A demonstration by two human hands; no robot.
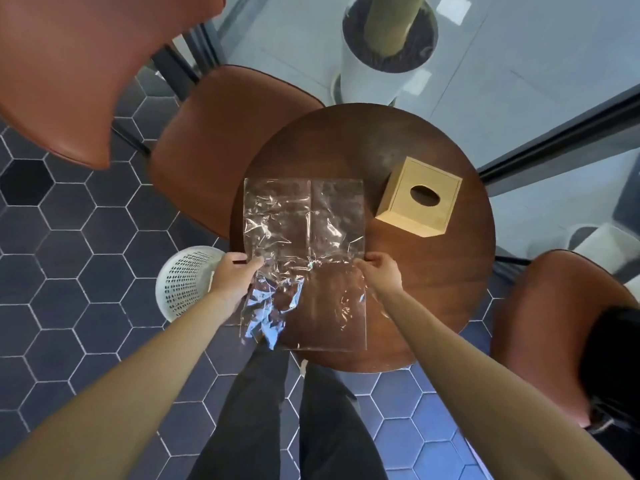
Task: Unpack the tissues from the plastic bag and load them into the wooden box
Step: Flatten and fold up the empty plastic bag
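Plastic bag point(304, 237) lies flat and crumpled on the round tabletop point(433, 306); left hand point(235, 275) and right hand point(379, 271) each pinch its side edges; wooden box point(419, 197) stands just beside it

Bare tabletop point(349, 147) behind bag point(304, 216)

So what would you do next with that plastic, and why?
Probably fold or crumple the plastic bag and drop it in the white basket. It lies flat and looks empty, pinched at mid-edges by the left hand and right hand; the wooden box stands closed.
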